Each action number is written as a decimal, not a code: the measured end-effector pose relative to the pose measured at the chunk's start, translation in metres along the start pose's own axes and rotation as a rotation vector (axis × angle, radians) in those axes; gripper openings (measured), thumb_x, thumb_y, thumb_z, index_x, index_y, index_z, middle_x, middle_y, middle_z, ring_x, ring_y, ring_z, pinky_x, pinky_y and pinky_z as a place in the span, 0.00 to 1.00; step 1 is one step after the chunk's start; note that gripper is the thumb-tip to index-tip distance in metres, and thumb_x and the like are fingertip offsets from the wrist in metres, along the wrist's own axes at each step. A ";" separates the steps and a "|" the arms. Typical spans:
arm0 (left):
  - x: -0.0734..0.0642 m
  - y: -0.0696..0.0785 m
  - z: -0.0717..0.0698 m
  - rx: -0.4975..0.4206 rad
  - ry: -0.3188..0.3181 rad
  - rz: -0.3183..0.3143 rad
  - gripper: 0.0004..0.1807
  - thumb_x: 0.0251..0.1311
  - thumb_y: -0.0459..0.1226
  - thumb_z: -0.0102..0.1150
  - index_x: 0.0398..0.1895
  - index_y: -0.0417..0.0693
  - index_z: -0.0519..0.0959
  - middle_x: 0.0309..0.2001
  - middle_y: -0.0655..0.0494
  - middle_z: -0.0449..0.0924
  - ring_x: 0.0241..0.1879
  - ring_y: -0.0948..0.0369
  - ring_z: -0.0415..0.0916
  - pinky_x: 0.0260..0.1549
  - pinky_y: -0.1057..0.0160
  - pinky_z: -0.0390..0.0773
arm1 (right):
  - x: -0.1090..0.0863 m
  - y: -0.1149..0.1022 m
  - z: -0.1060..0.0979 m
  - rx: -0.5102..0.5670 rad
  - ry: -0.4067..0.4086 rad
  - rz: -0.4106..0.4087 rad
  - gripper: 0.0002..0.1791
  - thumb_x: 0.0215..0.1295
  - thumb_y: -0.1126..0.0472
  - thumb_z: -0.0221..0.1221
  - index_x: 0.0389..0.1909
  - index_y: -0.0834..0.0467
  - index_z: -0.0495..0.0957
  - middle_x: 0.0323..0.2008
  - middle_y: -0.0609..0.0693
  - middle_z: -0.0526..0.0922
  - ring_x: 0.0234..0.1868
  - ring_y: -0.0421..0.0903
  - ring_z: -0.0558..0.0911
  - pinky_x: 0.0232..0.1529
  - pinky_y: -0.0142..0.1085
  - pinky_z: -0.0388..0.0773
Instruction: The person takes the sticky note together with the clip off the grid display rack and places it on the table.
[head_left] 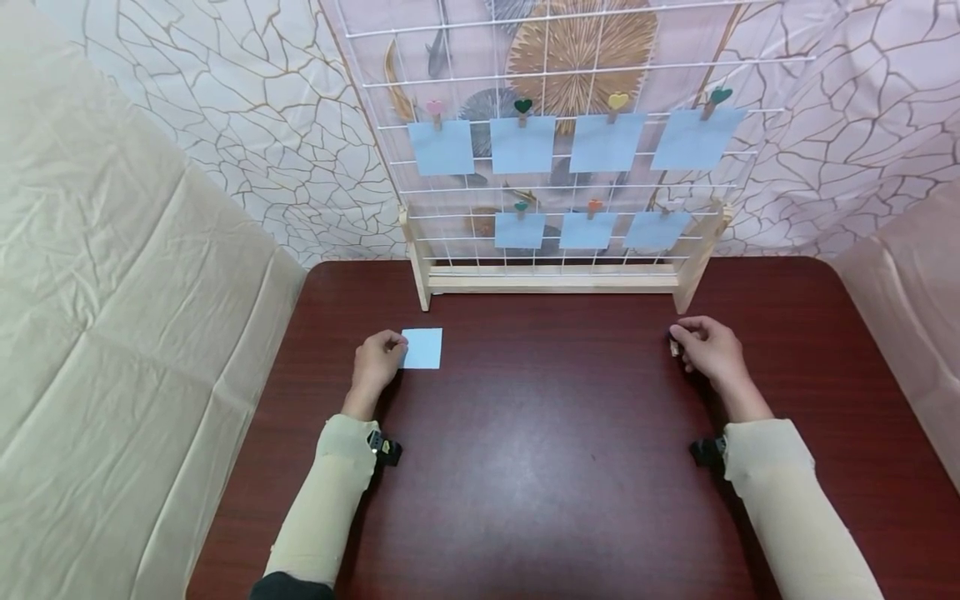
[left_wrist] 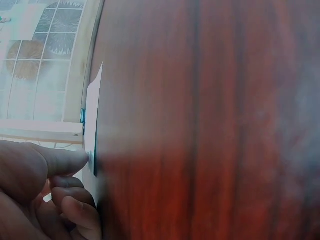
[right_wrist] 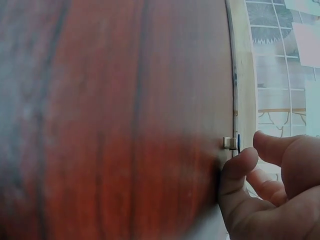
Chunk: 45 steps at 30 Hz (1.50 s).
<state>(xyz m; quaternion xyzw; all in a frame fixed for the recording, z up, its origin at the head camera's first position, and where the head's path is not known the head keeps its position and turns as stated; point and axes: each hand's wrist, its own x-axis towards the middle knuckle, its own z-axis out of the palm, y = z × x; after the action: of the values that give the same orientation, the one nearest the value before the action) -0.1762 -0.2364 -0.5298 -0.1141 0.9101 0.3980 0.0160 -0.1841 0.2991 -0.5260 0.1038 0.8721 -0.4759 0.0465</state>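
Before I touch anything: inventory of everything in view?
Table: 1, dark red-brown, centre
Wire rack: 1, white, wooden stand, far side
Hanging cards: 7, light blue, rack, four above three
Rack clips: at least 6, pink, yellow, orange, greens, on hanging cards
Loose card: 1, light blue, left, before rack
Loose clip: 1, wooden, dark top, right, before rack
Printed backdrop: 1, white and gold, behind rack
Side cloths: 2, cream, left and right
Left hand: 1, at loose card's edge
Right hand: 1, at loose clip
Sleeves: 2, cream, forearms
Wrist cameras: 2, black, one per wrist
Dark cloth: 1, black, bottom left
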 end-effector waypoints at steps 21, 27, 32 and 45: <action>-0.007 0.017 0.008 -0.095 0.081 0.026 0.11 0.75 0.41 0.60 0.47 0.43 0.87 0.30 0.49 0.81 0.26 0.56 0.72 0.28 0.59 0.72 | -0.004 -0.021 0.005 0.002 0.225 -0.131 0.20 0.77 0.51 0.61 0.54 0.64 0.85 0.28 0.32 0.80 0.29 0.31 0.76 0.38 0.29 0.71; -0.011 0.024 0.015 -0.161 0.134 0.066 0.10 0.73 0.39 0.62 0.43 0.43 0.89 0.28 0.51 0.85 0.22 0.61 0.77 0.26 0.64 0.74 | -0.005 -0.033 0.009 0.116 0.179 -0.149 0.17 0.77 0.54 0.62 0.51 0.66 0.83 0.16 0.40 0.78 0.14 0.41 0.78 0.21 0.28 0.71; -0.013 0.028 0.019 -0.267 0.144 0.084 0.12 0.73 0.39 0.62 0.46 0.40 0.89 0.31 0.49 0.89 0.23 0.59 0.85 0.25 0.70 0.77 | -0.004 -0.038 0.015 0.123 0.170 -0.169 0.17 0.77 0.53 0.62 0.49 0.64 0.82 0.14 0.41 0.75 0.11 0.39 0.73 0.18 0.30 0.72; -0.007 0.039 0.025 -0.386 0.158 0.109 0.11 0.72 0.38 0.64 0.45 0.39 0.88 0.30 0.46 0.89 0.19 0.64 0.81 0.21 0.70 0.76 | 0.002 -0.046 0.046 -0.014 0.225 -0.328 0.14 0.76 0.56 0.64 0.47 0.64 0.86 0.46 0.62 0.88 0.39 0.33 0.75 0.45 0.29 0.69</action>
<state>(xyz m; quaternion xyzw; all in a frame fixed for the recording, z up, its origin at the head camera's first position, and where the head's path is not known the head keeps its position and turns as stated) -0.1791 -0.1907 -0.5178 -0.0964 0.8202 0.5551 -0.0993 -0.1969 0.2359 -0.5134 0.0124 0.8803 -0.4564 -0.1287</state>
